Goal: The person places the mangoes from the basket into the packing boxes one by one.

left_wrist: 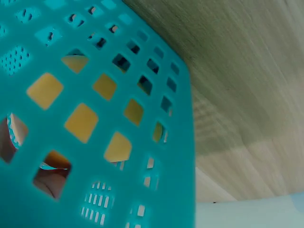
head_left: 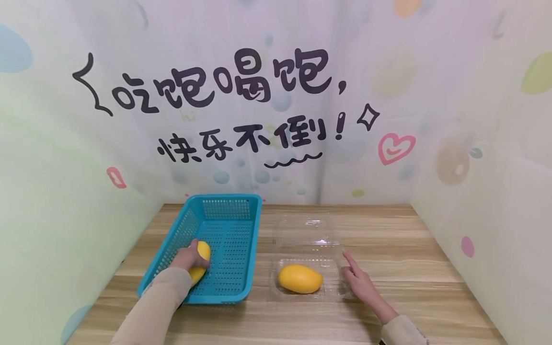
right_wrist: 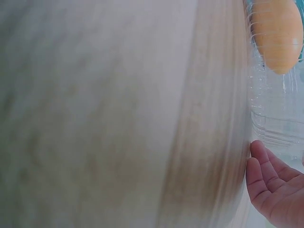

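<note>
Inside the blue plastic basket [head_left: 257, 239], at its left side, my left hand [head_left: 189, 256] grips a yellow mango [head_left: 197, 275] from above. Through the basket's holes, the left wrist view shows yellow mango skin [left_wrist: 81, 122] and part of a finger [left_wrist: 51, 183]. A second mango [head_left: 300, 279] lies in the near half of a clear plastic clamshell box [head_left: 331, 273], whose lid [head_left: 307, 231] is folded back. My right hand [head_left: 360, 283] is at the box's right side with its index finger extended. In the right wrist view its fingertips are right by the box's edge.
A wood-grain table [head_left: 388, 239] carries the basket on the left and the box to its right. Behind stands a pale printed backdrop [head_left: 276, 182] with black lettering, and similar walls close in both sides.
</note>
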